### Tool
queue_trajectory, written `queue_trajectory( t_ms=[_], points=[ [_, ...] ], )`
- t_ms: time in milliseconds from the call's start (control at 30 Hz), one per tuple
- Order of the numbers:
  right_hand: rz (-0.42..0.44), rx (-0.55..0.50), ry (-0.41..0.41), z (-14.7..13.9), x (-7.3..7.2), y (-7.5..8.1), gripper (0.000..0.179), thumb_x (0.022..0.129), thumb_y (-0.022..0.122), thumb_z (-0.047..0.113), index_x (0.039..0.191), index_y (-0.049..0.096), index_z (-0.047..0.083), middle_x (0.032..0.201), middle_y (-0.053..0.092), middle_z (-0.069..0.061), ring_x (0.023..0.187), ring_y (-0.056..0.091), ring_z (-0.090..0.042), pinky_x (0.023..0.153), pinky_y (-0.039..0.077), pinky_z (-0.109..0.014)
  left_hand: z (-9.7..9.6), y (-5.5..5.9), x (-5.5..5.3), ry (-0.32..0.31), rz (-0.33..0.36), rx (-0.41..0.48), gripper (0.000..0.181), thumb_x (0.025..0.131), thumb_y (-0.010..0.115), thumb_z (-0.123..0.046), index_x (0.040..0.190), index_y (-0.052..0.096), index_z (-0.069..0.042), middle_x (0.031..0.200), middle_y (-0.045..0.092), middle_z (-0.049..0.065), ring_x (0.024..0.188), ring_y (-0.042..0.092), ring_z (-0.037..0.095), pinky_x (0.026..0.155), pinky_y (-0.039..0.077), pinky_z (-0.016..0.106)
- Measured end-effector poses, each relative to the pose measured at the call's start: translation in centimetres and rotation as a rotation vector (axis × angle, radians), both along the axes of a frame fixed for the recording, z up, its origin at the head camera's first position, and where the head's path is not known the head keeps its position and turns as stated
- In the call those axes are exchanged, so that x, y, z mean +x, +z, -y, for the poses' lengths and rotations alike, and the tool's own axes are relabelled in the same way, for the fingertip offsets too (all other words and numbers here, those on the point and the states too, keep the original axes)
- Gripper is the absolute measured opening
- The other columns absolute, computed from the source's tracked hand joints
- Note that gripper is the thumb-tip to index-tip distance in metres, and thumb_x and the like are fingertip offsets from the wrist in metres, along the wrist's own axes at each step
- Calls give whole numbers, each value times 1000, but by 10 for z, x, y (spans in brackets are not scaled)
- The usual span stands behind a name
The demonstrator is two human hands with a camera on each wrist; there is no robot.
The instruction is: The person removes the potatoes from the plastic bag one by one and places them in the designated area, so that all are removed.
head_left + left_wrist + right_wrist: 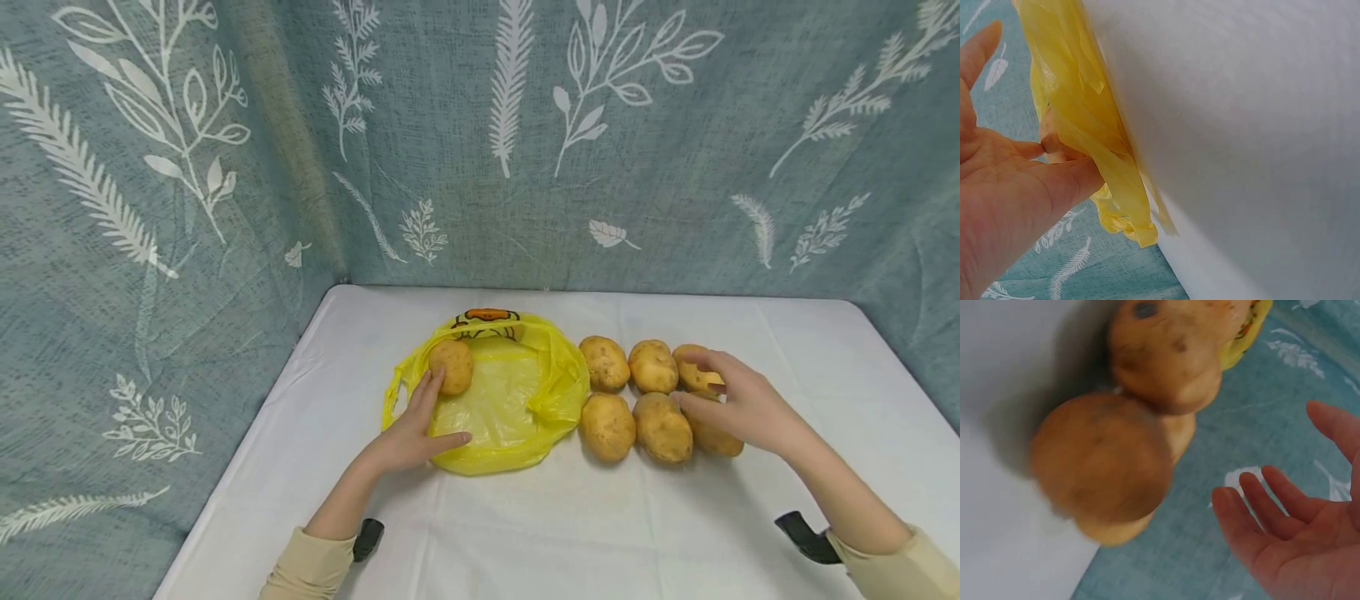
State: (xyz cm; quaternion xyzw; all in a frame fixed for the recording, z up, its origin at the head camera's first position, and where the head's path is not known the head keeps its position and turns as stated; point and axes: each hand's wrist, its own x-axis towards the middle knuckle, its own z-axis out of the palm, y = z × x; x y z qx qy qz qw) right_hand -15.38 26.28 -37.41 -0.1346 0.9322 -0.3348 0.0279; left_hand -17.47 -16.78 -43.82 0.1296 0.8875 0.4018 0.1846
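A yellow plastic bag lies on the table with its mouth spread open. One potato sits at the bag's left side. My left hand reaches over the near left rim, fingertips against that potato and thumb spread away across the bag. In the left wrist view, the yellow film hides part of the potato. Right of the bag, several potatoes stand in two rows. Over the right end of these rows hovers my right hand, thumb and fingers apart, partly covering the front right potato.
A white cloth covers the table. Blue-green fabric with white leaf prints hangs behind it and along the sides. The nearest potato of the front row stands close against the bag's right edge. Each wrist wears a black strap.
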Motion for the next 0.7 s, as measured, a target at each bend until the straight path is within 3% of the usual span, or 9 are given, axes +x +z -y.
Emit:
queue_trajectory(
  t_ms=[333, 700],
  points=[
    [17, -131, 82, 49, -24, 3, 57, 94, 66, 26, 140, 46, -1, 140, 48, -22, 124, 48, -41, 98, 44, -54, 2, -2, -1, -2, 1, -16, 104, 92, 68, -37, 157, -10, -14, 159, -17, 19, 145, 0, 42, 112, 14, 62],
    [109, -241, 139, 107, -48, 4, 58, 96, 64, 26, 145, 42, 5, 143, 45, -17, 128, 46, -35, 101, 43, -48, 2, -3, -1, 0, -5, -8, 103, 92, 67, -37, 156, -10, -14, 160, -16, 18, 146, 1, 40, 112, 14, 60]
  ],
)
